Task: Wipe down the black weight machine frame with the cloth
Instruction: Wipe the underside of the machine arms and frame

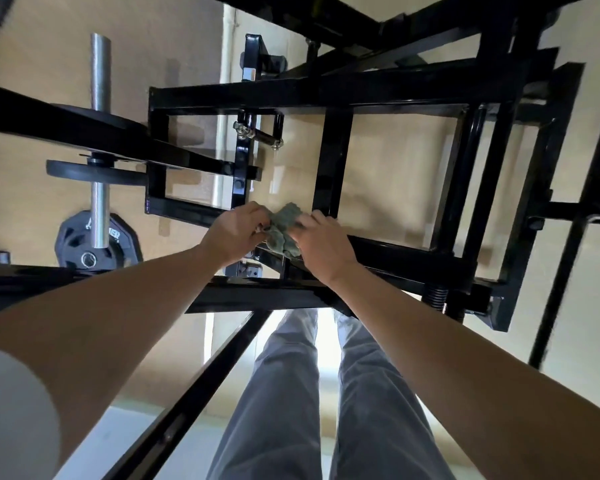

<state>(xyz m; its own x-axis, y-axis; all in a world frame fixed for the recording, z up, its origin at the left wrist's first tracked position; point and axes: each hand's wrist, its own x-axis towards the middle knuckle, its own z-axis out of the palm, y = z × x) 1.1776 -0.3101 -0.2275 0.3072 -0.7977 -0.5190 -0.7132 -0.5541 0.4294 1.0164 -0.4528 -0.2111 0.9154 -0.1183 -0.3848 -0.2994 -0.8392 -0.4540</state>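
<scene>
The black weight machine frame [333, 88] fills the upper half of the view, seen from above, with square steel tubes crossing over a tan floor. A crumpled grey-green cloth [284, 230] sits on a frame bar near the middle. My left hand [234, 232] grips the cloth's left side with curled fingers. My right hand [321, 242] holds its right side, fingers bent over the cloth and the bar beneath.
A chrome plate peg [99, 140] with black weight plates [97, 171] stands at the left, and another plate [84, 244] lies on the floor below it. A black rail [194, 386] runs diagonally past my grey trouser legs [291, 393]. More frame tubes [561, 188] crowd the right.
</scene>
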